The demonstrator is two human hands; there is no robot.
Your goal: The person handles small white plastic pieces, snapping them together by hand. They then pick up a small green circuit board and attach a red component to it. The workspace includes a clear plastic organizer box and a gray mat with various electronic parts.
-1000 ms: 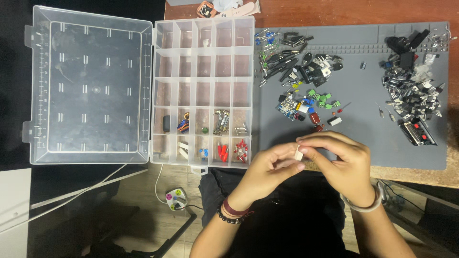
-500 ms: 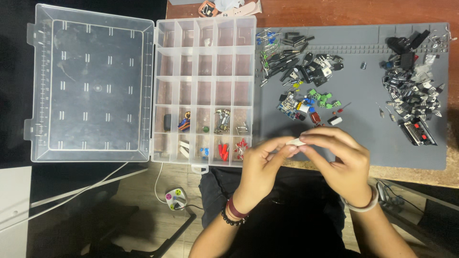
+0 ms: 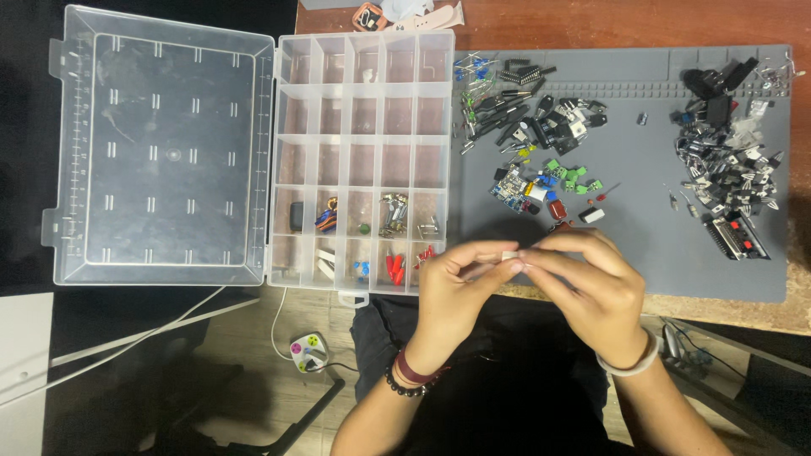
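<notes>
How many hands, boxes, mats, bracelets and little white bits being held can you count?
Hands: 2 (left hand, right hand)
Clear compartment box: 1
Grey mat: 1
Bracelets: 3 (black bead bracelet and dark red band on the left wrist, white bangle on the right)
Small white part pinched between both hands: 1
Total: 8

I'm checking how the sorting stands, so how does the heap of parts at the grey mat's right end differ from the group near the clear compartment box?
The right-end heap is mostly black and silver, tightly piled. The group near the clear compartment box is looser and includes green, blue and red pieces. Both lie on the grey mat, untouched by the hands.
</notes>
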